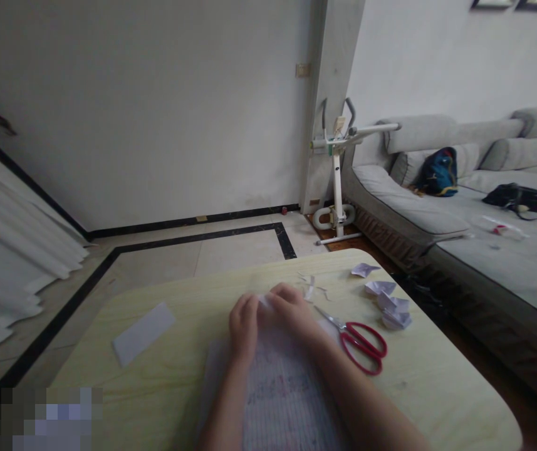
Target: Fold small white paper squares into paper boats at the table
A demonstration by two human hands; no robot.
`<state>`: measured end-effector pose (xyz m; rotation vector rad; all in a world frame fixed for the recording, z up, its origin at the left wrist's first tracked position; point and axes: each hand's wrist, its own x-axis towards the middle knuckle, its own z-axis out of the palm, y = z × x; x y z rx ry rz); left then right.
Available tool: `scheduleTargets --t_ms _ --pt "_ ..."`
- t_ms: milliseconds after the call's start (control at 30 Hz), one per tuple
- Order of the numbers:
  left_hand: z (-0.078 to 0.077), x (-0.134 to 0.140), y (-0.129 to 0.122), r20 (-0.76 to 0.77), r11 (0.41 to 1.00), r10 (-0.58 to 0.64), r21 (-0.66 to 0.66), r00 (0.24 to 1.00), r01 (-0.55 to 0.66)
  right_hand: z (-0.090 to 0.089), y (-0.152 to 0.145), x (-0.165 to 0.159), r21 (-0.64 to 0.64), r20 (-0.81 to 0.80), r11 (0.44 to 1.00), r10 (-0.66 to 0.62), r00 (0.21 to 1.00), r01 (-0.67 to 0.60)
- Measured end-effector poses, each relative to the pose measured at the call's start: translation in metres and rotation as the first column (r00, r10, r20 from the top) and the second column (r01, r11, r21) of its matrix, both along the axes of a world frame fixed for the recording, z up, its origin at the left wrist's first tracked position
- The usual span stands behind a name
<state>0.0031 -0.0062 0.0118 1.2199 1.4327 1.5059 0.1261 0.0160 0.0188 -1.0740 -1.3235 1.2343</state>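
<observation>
My left hand [244, 322] and my right hand [294, 313] are close together over the middle of the table, fingers closed on a small white piece of paper [265, 303] between them. Most of that piece is hidden by my fingers. Under my forearms lies a lined sheet with handwriting [282, 401]. Just right of my right hand rest scissors with red handles [364, 346], blades pointing to the far left. Thin paper scraps [310, 288] are scattered beyond my right hand.
Several folded paper shapes [393, 304] sit along the table's right side. A folded white paper strip [143, 334] lies at the left on the wooden table [174, 394]. Past the table stand a grey sofa [404, 207] and a white exercise machine [338, 181].
</observation>
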Motion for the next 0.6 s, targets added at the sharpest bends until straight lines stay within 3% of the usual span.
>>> scheduleTargets --t_ms 133,300,600 --pt "0.0 0.003 -0.001 0.005 0.997 -0.069 -0.029 0.998 0.069 -0.002 0.004 0.001 -0.028 -0.071 0.998 -0.06 0.996 0.058" --pt "-0.004 0.005 0.001 -0.038 0.995 -0.102 0.015 0.994 0.102 -0.004 0.004 0.003 -0.032 -0.118 0.999 -0.017 0.993 0.014" --pt "-0.01 0.002 0.003 -0.07 0.999 -0.052 0.001 0.996 0.052 -0.009 0.004 -0.003 -0.019 -0.112 1.0 -0.015 0.994 0.013"
